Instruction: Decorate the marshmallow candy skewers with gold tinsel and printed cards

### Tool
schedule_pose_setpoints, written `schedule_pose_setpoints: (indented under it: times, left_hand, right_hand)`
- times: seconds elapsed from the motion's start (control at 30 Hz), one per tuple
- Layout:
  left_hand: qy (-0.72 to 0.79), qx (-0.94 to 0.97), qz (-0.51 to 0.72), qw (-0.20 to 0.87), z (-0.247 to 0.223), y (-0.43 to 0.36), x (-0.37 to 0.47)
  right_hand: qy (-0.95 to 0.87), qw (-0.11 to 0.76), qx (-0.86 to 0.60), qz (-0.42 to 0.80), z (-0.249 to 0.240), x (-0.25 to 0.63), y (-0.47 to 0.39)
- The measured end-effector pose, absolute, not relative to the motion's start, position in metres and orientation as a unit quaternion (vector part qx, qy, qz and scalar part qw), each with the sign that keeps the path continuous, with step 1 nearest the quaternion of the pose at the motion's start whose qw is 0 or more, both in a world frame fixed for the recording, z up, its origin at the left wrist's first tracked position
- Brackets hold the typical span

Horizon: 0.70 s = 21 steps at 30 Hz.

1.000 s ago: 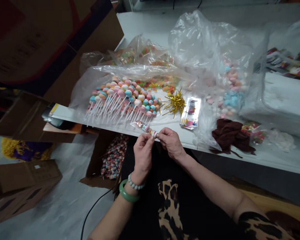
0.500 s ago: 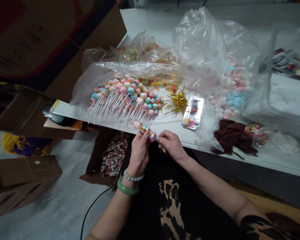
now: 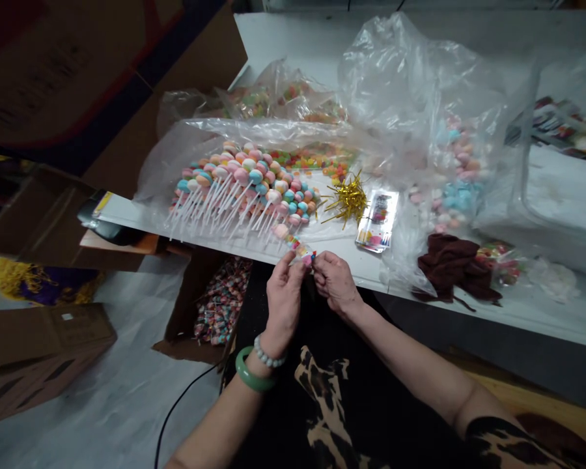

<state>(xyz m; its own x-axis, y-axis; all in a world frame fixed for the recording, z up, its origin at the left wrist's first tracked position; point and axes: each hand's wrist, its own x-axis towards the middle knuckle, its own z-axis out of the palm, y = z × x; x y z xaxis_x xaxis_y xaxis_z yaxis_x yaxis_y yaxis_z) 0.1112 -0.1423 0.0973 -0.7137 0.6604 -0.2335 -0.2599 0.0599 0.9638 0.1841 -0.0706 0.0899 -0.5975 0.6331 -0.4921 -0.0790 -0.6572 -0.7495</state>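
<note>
A small clear-wrapped candy stick [image 3: 295,244] with pink, white and coloured pieces slants over the table's front edge. My left hand [image 3: 285,294], with a bead bracelet and green bangle at its wrist, pinches the lower part of the wrapped candy. Against its lower right end, my right hand [image 3: 335,281] has its fingertips closed. Just beyond lie many pastel candies on white sticks [image 3: 239,176]. Gold twist ties [image 3: 348,198] lie in a loose heap, and a stack of printed packets [image 3: 378,221] is right of them.
Plastic bags of candy [image 3: 461,176] and a brown cloth [image 3: 452,267] lie on the right of the white table [image 3: 542,318]. A large carton [image 3: 102,85] stands at upper left. Below the table edge, an open box [image 3: 180,319] holds many wrapped candies.
The wrapped candy and my left hand have shifted to the right. The fingers of my left hand now grip nearer the candy's lower end, close to my right hand.
</note>
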Motion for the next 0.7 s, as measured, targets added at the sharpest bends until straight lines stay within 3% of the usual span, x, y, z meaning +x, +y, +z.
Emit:
schedule_pose_setpoints:
  times: [0.17,0.43,0.7]
  left_hand:
    - [0.769,0.349,0.527,0.097,0.0979,-0.151,0.1095]
    - [0.79,0.504,0.337,-0.091,0.0987,-0.1505,0.103]
    - [0.749,0.55,0.361,-0.083,0.0935,-0.152,0.1105]
  right_hand:
    - [-0.322,0.215,-0.388,0.837,0.0898,0.1853,-0.0698]
    - [-0.322,0.2,-0.382,0.843,0.0885,0.1874,-0.0738]
    - [-0.393,0.255,-0.384,0.796,0.0847,0.1802,-0.0749]
